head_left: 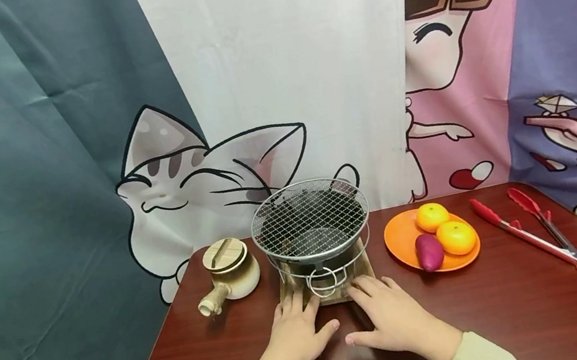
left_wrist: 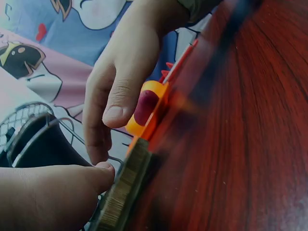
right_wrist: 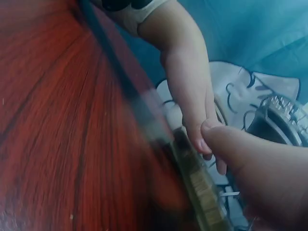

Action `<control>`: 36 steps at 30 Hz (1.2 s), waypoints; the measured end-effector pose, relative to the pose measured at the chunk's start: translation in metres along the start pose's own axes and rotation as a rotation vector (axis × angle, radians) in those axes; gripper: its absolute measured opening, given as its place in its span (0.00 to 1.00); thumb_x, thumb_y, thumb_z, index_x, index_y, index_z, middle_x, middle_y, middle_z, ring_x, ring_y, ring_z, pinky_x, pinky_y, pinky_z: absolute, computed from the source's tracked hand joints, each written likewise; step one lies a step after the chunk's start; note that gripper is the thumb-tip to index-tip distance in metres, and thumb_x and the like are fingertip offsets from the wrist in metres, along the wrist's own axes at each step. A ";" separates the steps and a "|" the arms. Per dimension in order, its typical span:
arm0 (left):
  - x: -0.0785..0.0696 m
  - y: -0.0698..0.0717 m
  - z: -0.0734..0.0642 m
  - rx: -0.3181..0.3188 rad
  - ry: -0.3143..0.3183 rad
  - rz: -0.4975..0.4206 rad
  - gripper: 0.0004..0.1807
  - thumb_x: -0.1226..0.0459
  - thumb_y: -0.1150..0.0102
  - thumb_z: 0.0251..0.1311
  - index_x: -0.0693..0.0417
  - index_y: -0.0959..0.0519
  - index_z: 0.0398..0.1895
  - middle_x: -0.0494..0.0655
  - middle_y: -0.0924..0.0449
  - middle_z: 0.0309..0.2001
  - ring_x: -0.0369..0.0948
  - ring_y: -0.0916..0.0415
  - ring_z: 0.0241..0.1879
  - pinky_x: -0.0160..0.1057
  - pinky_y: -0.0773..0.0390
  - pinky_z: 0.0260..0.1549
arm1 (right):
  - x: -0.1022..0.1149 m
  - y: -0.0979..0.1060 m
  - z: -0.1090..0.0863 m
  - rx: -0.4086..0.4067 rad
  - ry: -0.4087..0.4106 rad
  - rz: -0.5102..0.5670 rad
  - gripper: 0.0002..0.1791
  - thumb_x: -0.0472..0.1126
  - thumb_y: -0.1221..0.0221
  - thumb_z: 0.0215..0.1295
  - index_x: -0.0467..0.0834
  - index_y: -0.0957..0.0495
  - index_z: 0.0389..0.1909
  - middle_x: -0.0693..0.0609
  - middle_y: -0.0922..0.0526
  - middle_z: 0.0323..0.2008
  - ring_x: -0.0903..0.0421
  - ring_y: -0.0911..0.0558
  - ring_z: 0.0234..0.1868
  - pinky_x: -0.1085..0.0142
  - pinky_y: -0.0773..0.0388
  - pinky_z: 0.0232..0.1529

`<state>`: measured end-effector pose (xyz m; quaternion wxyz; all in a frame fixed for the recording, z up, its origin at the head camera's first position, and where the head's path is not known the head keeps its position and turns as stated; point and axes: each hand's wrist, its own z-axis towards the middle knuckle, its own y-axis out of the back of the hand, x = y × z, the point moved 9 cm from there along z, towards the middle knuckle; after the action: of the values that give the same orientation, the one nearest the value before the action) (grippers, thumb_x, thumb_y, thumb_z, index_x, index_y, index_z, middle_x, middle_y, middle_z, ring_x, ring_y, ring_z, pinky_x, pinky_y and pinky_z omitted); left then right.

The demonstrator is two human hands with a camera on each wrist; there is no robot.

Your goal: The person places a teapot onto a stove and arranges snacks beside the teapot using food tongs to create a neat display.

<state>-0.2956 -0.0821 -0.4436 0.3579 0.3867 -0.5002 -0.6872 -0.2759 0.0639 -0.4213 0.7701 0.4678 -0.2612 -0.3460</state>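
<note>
A tabletop grill with a round wire mesh [head_left: 310,217] over a dark bowl stands at the back middle, on a wooden base [head_left: 361,266]. My left hand [head_left: 298,337] is at the base's front left, fingers stretched forward over its edge, thumb out to the side. At the front right, my right hand [head_left: 392,318] lies in much the same way, its thumb pointing toward the left one. Nothing is seen gripped in either hand. Up close in the left wrist view, the base's edge [left_wrist: 120,192] is beside the fingers; whether they press on it is unclear.
Left of the grill stands a pale side-handled teapot [head_left: 242,278] with a wooden lid. On its right, an orange plate [head_left: 400,244] holds two oranges [head_left: 456,238] and a purple sweet potato [head_left: 429,252]. Red-tipped tongs [head_left: 530,236] lie farther right. A printed curtain [head_left: 278,81] hangs behind.
</note>
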 end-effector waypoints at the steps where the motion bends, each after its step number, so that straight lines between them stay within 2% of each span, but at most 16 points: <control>1: 0.001 -0.002 0.001 0.005 0.002 0.004 0.40 0.38 0.48 0.65 0.52 0.30 0.72 0.65 0.43 0.74 0.63 0.45 0.74 0.67 0.37 0.62 | 0.000 -0.001 0.000 -0.005 0.004 -0.004 0.45 0.71 0.35 0.53 0.38 0.22 0.60 0.43 0.22 0.57 0.45 0.25 0.61 0.42 0.28 0.56; 9: 0.006 -0.012 0.001 0.038 0.010 0.032 0.40 0.37 0.49 0.65 0.50 0.30 0.73 0.65 0.44 0.75 0.62 0.46 0.74 0.66 0.38 0.64 | 0.001 -0.012 0.001 -0.022 0.023 -0.029 0.44 0.70 0.35 0.53 0.41 0.22 0.61 0.45 0.22 0.57 0.47 0.23 0.60 0.48 0.25 0.54; 20: 0.004 -0.018 -0.002 0.095 -0.025 0.097 0.42 0.36 0.46 0.63 0.49 0.32 0.74 0.67 0.46 0.75 0.64 0.48 0.74 0.64 0.41 0.67 | 0.008 -0.016 0.007 -0.062 0.062 -0.025 0.43 0.69 0.34 0.52 0.46 0.23 0.64 0.46 0.23 0.59 0.46 0.24 0.61 0.46 0.25 0.57; 27: 0.004 -0.019 -0.002 0.106 -0.022 0.119 0.44 0.36 0.43 0.60 0.48 0.33 0.74 0.66 0.45 0.75 0.63 0.47 0.74 0.63 0.42 0.67 | 0.004 -0.022 0.009 -0.061 0.056 -0.018 0.43 0.69 0.34 0.52 0.48 0.24 0.65 0.46 0.23 0.59 0.45 0.24 0.61 0.45 0.26 0.58; 36: 0.006 -0.014 -0.002 0.129 -0.041 0.147 0.43 0.38 0.38 0.57 0.47 0.31 0.73 0.64 0.44 0.74 0.62 0.46 0.73 0.61 0.40 0.67 | 0.001 -0.029 0.009 -0.055 0.081 -0.026 0.36 0.66 0.34 0.54 0.48 0.20 0.59 0.48 0.21 0.55 0.48 0.23 0.58 0.46 0.27 0.58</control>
<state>-0.2982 -0.0843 -0.4586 0.3716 0.3571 -0.5776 -0.6331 -0.2900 0.0489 -0.4437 0.7881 0.4637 -0.2141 -0.3437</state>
